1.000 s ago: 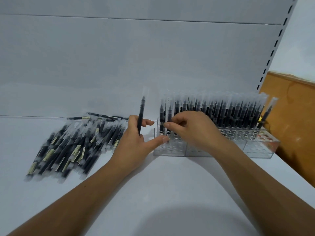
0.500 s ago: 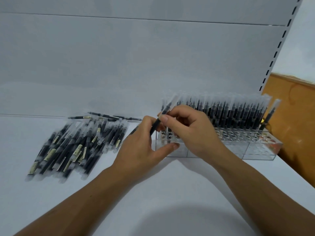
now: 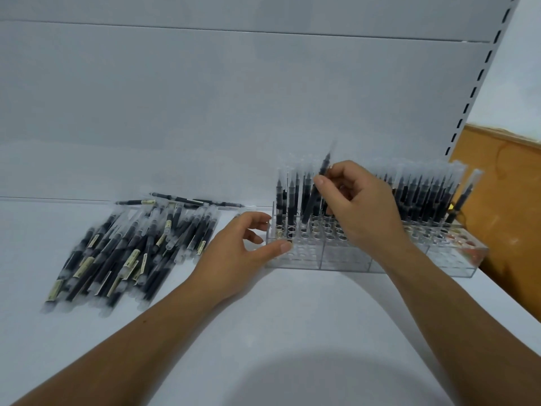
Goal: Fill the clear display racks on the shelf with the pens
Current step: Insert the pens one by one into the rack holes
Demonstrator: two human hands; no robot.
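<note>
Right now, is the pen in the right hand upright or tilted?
Tilted. The pen pinched by the right hand leans rightward at its top, while the racked pens beside it stand upright.

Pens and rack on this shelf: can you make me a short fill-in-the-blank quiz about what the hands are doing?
The right hand pinches a single pen over the clear ____.
The left hand holds nothing; its ____ touches the rack at its front corner.
The loose pens lie piled on the shelf to the ____ of the rack.
Missing words: rack; thumb; left.
</note>
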